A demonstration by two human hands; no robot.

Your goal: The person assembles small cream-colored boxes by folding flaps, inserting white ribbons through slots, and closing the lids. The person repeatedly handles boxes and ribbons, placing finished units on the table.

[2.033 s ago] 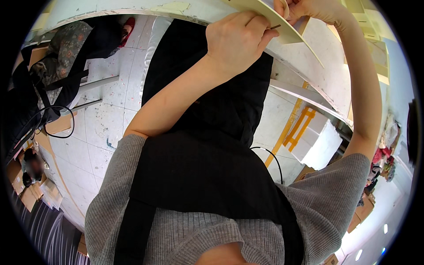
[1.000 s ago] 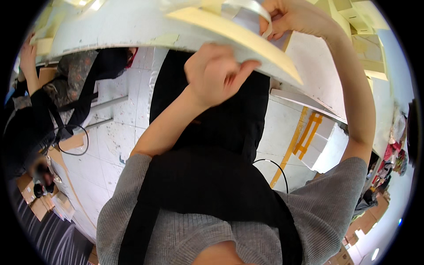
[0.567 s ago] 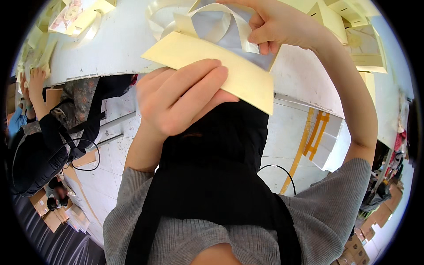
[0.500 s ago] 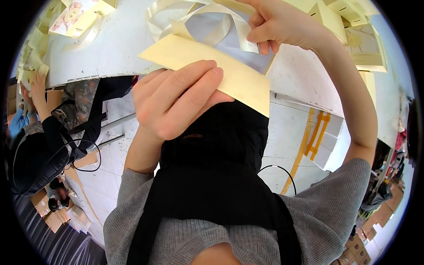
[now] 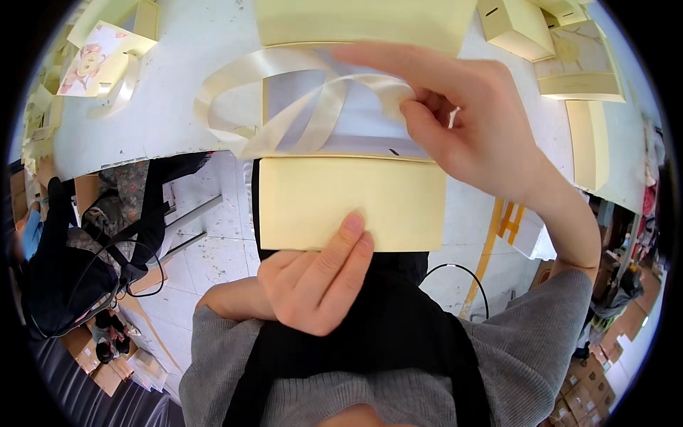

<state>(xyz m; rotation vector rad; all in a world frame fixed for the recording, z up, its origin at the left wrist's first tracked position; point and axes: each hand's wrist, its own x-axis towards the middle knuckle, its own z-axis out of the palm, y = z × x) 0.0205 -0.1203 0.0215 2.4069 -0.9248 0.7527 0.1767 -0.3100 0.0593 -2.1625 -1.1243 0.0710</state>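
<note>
- Left hand [image 5: 316, 292]: index and middle fingers lie flat on the front of a smooth, pale-yellow rectangular card panel [image 5: 341, 192], gripping it at its lower edge; the thumb is hidden.
- Right hand [image 5: 484, 121]: thumb and curled fingers are pinched together on one end of a glossy cream satin ribbon [image 5: 213, 92]; the index finger extends outward above it.
- Ribbon: flat, flexible strip, lying in wide overlapping loops across the box opening and past its left side.
- Open pale-yellow card box [image 5: 363, 21]: stands at the near edge of the tabletop, directly before the person; interior pale grey, with a short dark slot near its front. The panel adjoins its near side and projects beyond the tabletop.
- White tabletop [image 5: 171, 92]: matt, edge chipped. A floral-printed box [image 5: 89, 64] stands at left; pale-yellow angular boxes [image 5: 516, 28] stand at right.
- Room: white tiled floor [image 5: 220, 260] with a yellow stripe [image 5: 484, 256]; brown cardboard cartons [image 5: 583, 391] at lower right; a co-worker in dark clothing [image 5: 53, 263] at left.
</note>
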